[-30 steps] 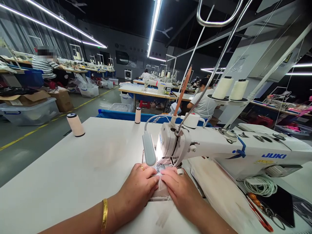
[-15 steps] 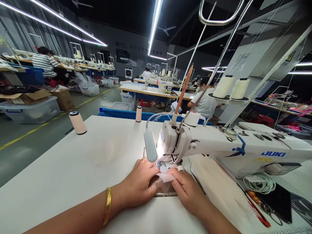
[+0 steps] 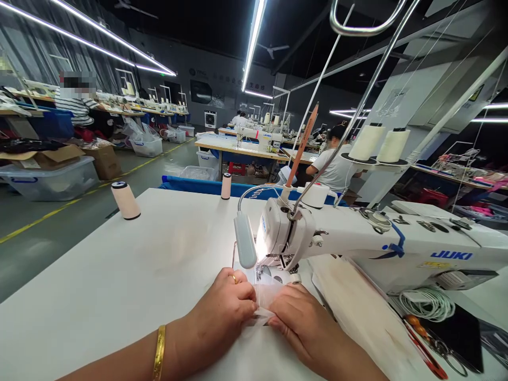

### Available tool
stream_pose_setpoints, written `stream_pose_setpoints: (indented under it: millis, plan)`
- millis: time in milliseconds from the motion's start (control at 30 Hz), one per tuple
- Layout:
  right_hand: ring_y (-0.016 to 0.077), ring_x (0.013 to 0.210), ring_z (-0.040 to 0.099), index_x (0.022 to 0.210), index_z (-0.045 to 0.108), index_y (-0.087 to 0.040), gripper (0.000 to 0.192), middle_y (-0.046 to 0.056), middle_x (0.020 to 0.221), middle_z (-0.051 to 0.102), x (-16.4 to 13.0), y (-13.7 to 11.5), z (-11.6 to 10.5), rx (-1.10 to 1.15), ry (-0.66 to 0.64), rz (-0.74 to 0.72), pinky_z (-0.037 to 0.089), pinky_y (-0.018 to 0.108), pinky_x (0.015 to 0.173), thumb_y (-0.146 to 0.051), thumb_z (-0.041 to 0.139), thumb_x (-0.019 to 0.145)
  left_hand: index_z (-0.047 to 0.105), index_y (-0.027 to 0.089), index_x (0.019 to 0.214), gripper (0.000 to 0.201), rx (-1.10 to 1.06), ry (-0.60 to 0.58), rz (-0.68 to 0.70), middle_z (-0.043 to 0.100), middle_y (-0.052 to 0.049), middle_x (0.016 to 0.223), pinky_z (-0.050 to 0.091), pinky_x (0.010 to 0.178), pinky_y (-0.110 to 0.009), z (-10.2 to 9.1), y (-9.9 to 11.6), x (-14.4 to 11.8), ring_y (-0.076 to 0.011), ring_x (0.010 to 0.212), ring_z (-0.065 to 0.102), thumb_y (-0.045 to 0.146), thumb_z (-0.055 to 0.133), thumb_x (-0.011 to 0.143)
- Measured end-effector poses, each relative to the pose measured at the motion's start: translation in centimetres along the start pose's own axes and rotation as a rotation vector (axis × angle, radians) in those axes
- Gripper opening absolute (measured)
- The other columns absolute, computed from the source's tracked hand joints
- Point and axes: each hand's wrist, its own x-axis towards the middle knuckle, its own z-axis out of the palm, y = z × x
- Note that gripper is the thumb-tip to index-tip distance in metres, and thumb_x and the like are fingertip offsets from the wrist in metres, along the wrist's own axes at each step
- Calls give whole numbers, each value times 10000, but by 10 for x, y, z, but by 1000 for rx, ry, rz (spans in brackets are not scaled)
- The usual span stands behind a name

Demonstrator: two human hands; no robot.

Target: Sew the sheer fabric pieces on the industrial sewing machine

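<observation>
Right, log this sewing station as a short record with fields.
Left hand: rests on a small translucent white fabric piece, gold bangle on the wrist
Right hand: presses the same piece from the other side
Machine: white JUKI sewing machine, its lamp lit
Table: white worktable with a cream thread spool
Right side: coiled white cord

Two hands are working at the counter (image 3: 119, 275): left hand (image 3: 222, 317) and right hand (image 3: 305, 323), sharing one translucent fabric piece (image 3: 265, 304). One JUKI sewing machine (image 3: 357, 243) is standing there. Two small thread spools (image 3: 125, 200) (image 3: 226, 186) and two large thread cones (image 3: 367, 142) (image 3: 392, 145) are showing. One pencil (image 3: 302, 145) is standing upright.
</observation>
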Motion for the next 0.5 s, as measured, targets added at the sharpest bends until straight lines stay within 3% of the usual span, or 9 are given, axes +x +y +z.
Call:
stream_pose_setpoints:
  millis: [267, 500]
  plan:
    - [190, 791, 573, 923, 528, -231, 254, -7, 842, 637, 0, 3, 4, -54, -4, -7, 395, 338, 760, -227, 407, 1147, 733, 245, 945, 255, 44, 23, 11, 757, 16, 884, 350, 765, -372, 1, -6, 3, -210, 832, 608, 22, 656, 847]
    - [206, 799, 569, 936, 556, -224, 171, 8, 885, 653, 0, 8, 9, -90, 13, 48, 402, 342, 771, -191, 506, 1096, 695, 213, 813, 232, 110, -43, -14, 746, 7, 884, 385, 797, -373, -1, -11, 12, -192, 811, 622, 10, 607, 884]
